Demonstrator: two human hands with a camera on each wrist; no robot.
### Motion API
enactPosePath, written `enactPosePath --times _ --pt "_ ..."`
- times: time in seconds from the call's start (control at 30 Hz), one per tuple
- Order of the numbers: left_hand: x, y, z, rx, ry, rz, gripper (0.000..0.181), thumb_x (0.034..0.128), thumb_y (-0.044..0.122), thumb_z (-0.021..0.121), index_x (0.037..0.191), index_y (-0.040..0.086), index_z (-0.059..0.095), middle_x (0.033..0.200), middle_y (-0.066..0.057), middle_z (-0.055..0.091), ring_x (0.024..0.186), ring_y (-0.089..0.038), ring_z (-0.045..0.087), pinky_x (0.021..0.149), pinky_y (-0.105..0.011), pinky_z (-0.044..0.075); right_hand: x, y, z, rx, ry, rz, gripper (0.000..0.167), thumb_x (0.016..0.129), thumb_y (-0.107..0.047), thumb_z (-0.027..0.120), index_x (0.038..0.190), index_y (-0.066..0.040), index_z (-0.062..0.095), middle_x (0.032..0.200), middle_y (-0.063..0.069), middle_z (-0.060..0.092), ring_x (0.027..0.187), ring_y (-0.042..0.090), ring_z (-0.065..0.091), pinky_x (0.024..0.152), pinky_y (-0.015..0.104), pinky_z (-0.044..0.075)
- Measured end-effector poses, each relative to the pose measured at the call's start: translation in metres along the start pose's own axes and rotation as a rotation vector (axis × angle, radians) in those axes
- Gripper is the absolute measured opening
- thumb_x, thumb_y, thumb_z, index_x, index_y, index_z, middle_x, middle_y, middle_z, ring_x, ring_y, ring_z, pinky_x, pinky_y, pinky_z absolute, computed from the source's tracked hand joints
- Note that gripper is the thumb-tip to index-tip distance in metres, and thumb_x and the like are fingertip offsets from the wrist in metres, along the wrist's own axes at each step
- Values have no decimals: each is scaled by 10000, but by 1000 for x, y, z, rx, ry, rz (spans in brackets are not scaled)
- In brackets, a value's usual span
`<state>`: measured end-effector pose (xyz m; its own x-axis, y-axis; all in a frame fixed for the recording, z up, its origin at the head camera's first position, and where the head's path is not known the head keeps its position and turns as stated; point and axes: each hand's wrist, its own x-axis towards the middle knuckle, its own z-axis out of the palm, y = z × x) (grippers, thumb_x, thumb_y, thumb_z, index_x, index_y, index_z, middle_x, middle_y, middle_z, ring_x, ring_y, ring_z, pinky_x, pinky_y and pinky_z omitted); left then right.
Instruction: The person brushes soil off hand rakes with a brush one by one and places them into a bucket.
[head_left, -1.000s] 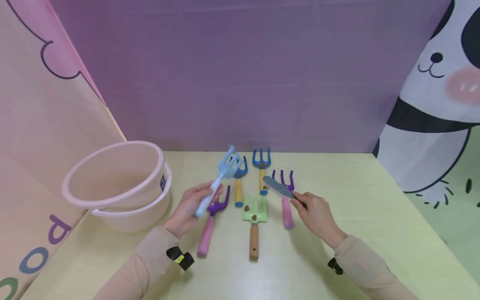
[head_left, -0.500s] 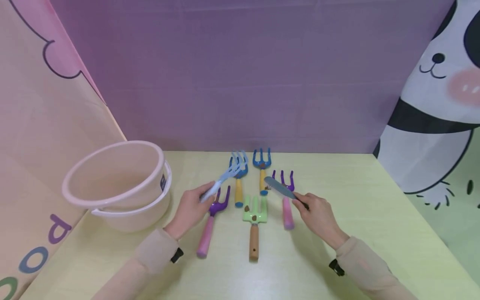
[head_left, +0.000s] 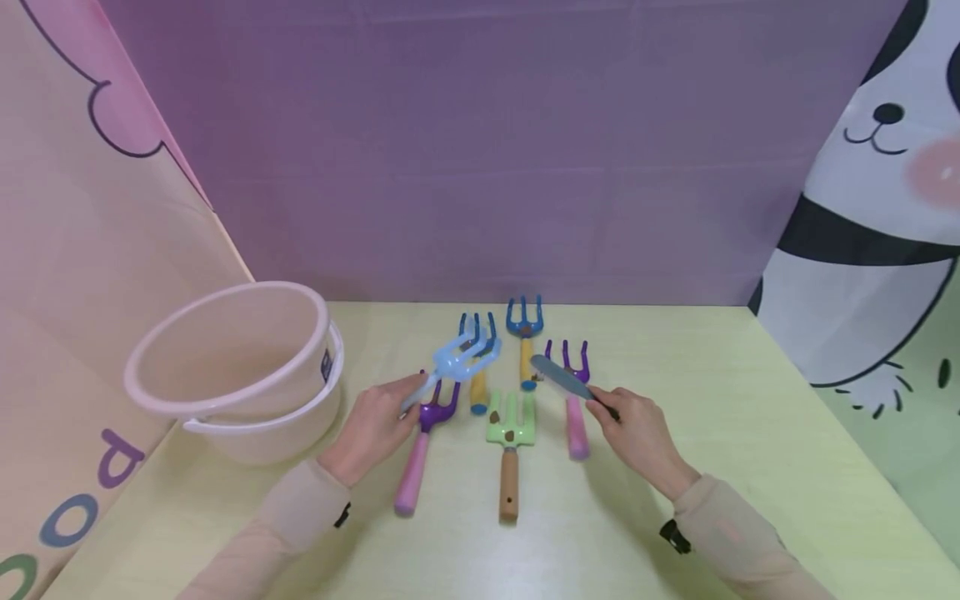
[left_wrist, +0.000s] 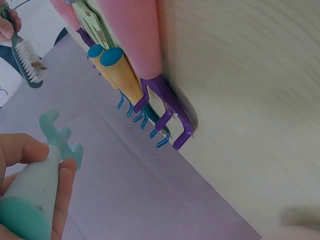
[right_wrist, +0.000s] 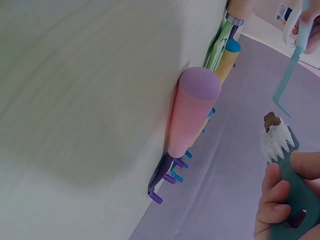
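My left hand (head_left: 377, 423) grips the handle of a light blue hand fork (head_left: 457, 363), held above the tools on the table. In the left wrist view, fingers (left_wrist: 64, 187) and thumb wrap its pale handle. My right hand (head_left: 639, 437) holds a dark green brush (head_left: 562, 377); the right wrist view shows its white bristles (right_wrist: 278, 142) with a brown bit on them. Below the raised fork lie a purple fork with pink handle (head_left: 412, 475) and a blue fork with yellow handle (head_left: 478, 392). Beneath the brush is another pink-handled fork (head_left: 577, 427).
A green fork with a wooden handle (head_left: 509, 483) lies in the middle of the table (head_left: 705, 417). Behind it is a second blue fork (head_left: 525, 321). On the left stand two nested pale buckets (head_left: 262, 446). A purple backdrop (head_left: 480, 167) rises at the back.
The light blue fork has turned in my left hand, its tines swinging right and lower over the blue fork. My right hand and the brush have barely moved.
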<state>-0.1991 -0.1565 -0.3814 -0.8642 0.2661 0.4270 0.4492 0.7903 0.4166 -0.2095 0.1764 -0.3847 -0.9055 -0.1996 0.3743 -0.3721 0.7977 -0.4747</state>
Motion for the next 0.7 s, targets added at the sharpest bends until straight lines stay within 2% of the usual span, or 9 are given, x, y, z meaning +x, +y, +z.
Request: enactPosePath --times 0.3,0.4,0.43,0.5,0.57,0.67,0.7 --pt "1 1 -4 26 -7 15 414 784 -19 621 1196 -16 574 1163 -207 609 461 -30 422 427 -112 391 -1 1 0 13 -10 5 288 868 -116 604 1113 32 635 616 6 514 455 58 321 408 199 295" --pt "1 3 -9 52 5 51 416 776 -26 631 1188 -24 578 1143 -205 620 555 -106 566 480 -137 461 -1 1 0 10 -15 11 293 873 -125 598 1120 27 632 616 3 508 455 55 317 412 200 298" --pt "1 5 -13 63 12 63 415 776 -26 630 1188 -24 578 1133 -206 625 590 -133 593 488 -147 470 -1 1 -1 8 -15 13 295 875 -131 597 1122 27 631 617 1 508 454 53 314 414 202 298" --pt "0 8 -23 85 37 86 407 783 -22 624 1188 -26 578 1127 -204 629 743 -222 661 585 -211 537 -1 2 -1 4 -13 13 295 876 -134 596 1123 24 632 619 2 511 454 49 311 419 203 299" --pt "-2 12 -38 98 74 98 401 786 -14 622 1184 -30 580 1119 -208 631 795 -264 665 591 -245 544 -1 2 -1 1 -13 11 296 877 -136 595 1125 23 631 626 0 518 454 46 310 421 203 300" --pt "-6 17 -69 113 146 120 397 774 -12 634 1168 -33 594 1101 -211 638 819 -301 665 614 -312 556 0 4 -1 4 -13 6 297 872 -127 598 1125 26 630 626 5 522 453 52 317 416 203 303" --pt "-8 20 -82 125 170 125 399 764 -12 643 1160 -30 602 1089 -209 644 741 -268 661 581 -305 547 0 4 -2 6 -12 6 298 870 -125 600 1124 29 630 626 5 522 454 57 319 414 204 303"
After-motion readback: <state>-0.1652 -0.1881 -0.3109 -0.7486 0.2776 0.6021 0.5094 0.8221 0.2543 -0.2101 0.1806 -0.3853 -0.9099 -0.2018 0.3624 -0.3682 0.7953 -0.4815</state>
